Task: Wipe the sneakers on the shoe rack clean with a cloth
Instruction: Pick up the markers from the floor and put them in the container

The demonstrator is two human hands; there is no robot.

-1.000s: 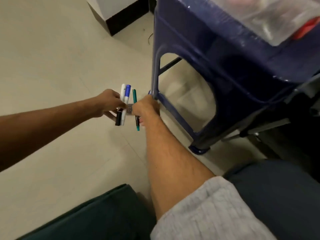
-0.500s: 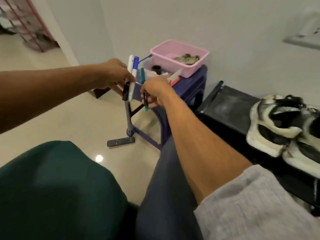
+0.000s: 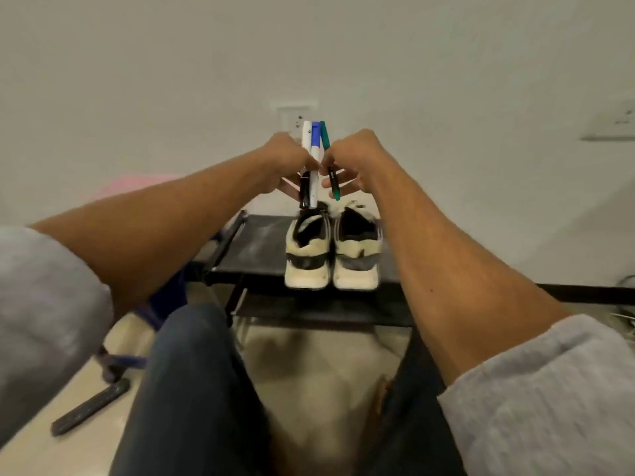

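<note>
A pair of cream and black sneakers (image 3: 331, 250) stands heels toward me on the top shelf of a black shoe rack (image 3: 261, 247). Above the sneakers, both hands are raised side by side. My left hand (image 3: 287, 163) pinches two markers (image 3: 309, 163), one with a white cap and black barrel, the other with a blue cap and white barrel. My right hand (image 3: 354, 159) pinches a green marker (image 3: 329, 159). No cloth is in view.
A dark remote control (image 3: 91, 407) lies on the pale floor at lower left. A blue stool (image 3: 165, 297) and a blurred pink tub (image 3: 134, 185) are to the left of the rack. My knees fill the bottom. A white wall stands behind.
My view has swung right from the blue stool to face the shoe rack. Both hands, still holding the markers, now sit above the sneakers.
</note>
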